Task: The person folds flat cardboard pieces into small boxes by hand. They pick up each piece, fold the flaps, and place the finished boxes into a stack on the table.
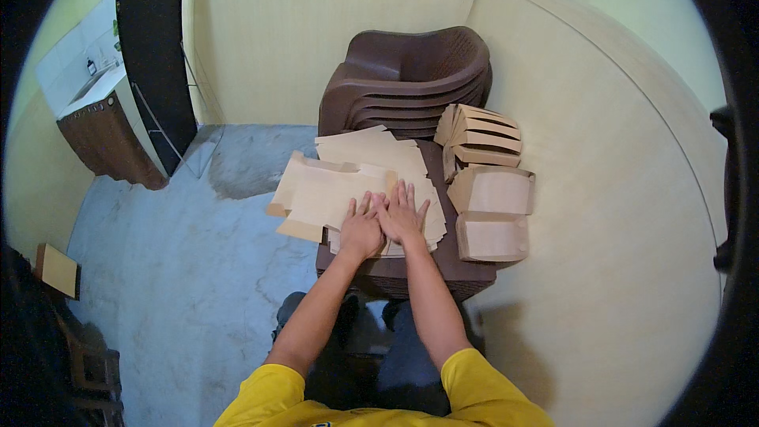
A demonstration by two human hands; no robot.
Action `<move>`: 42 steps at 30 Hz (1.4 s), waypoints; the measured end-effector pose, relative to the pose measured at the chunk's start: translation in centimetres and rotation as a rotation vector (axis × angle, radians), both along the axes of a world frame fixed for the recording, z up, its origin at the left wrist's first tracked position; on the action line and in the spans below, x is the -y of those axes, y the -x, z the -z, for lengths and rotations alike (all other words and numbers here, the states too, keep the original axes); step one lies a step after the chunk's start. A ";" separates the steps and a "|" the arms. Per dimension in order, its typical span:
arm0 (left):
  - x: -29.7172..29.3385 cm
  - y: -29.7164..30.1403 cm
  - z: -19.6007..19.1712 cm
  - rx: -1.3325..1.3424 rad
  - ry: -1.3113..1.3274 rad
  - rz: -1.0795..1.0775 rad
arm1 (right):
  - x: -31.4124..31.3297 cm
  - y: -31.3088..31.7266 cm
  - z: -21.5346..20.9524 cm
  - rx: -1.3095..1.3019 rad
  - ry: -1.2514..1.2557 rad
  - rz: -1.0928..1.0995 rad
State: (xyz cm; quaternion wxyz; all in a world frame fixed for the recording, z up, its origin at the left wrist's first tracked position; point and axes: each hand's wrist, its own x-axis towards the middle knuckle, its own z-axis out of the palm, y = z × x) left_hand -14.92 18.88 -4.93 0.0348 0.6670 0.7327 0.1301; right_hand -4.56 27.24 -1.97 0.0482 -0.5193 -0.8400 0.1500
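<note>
A: From the head camera, a small room with cream walls (601, 158) is showing, with a grey concrete floor (190, 269) and a dark doorway at the far left. A brown plastic table (466, 273) is standing in front of the person, with a stack of brown chairs (411, 79) just behind it.

B: What are the hands doing?

A: Both are lying palm down, fingers spread, side by side and touching at the thumbs. The left hand (361, 229) and the right hand (402, 217) are pressing on a flat paper blank (324, 194), the top sheet of a pile of blanks (371, 146) spreading over the table's left half. Neither hand is gripping anything; they are only bearing down on the sheet.

B: And on the right?

A: 2 folded paper boxes (492, 213) are sitting one before the other at the table's right edge, and a fan of half-folded ones (478, 138) is leaning behind them.

B: How would you judge the pressing is best done?

A: I would say the palms should be keeping even weight along the crease, sliding outward from the middle so the fold is setting straight, while the sheets underneath are kept from shifting
</note>
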 end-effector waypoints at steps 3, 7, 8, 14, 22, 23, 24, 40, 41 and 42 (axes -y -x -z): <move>0.0 -0.1 -0.5 -0.033 0.033 -0.001 | -2.1 1.8 -0.7 0.011 0.045 0.044; -0.3 -0.5 -0.6 0.020 0.034 -0.050 | -2.6 1.0 -0.7 -0.025 0.075 0.028; -0.4 -0.5 -0.5 0.026 0.031 -0.053 | -2.2 0.3 -0.6 -0.050 0.091 0.025; -0.9 -0.1 0.4 0.060 0.007 -0.063 | 7.5 -5.5 1.0 -0.055 0.022 -0.125; -0.8 -0.4 0.1 0.049 -0.011 -0.073 | 11.7 -5.5 0.3 0.009 -0.109 -0.111; -0.8 -0.3 0.2 0.052 -0.016 -0.067 | 11.5 -5.1 0.4 0.037 -0.125 -0.103; -0.7 -0.3 0.3 0.056 -0.009 -0.059 | 11.2 -4.8 0.6 0.072 -0.129 -0.094; -0.8 -0.2 -2.2 0.621 -0.322 -0.076 | -1.0 -1.3 1.5 -0.344 -0.124 0.027; 0.1 -0.1 -2.8 0.773 -0.471 -0.017 | -0.7 -1.6 1.5 -0.378 -0.158 0.025; 0.8 0.2 -3.6 0.935 -0.557 0.010 | -0.7 -1.7 1.2 -0.373 -0.171 0.049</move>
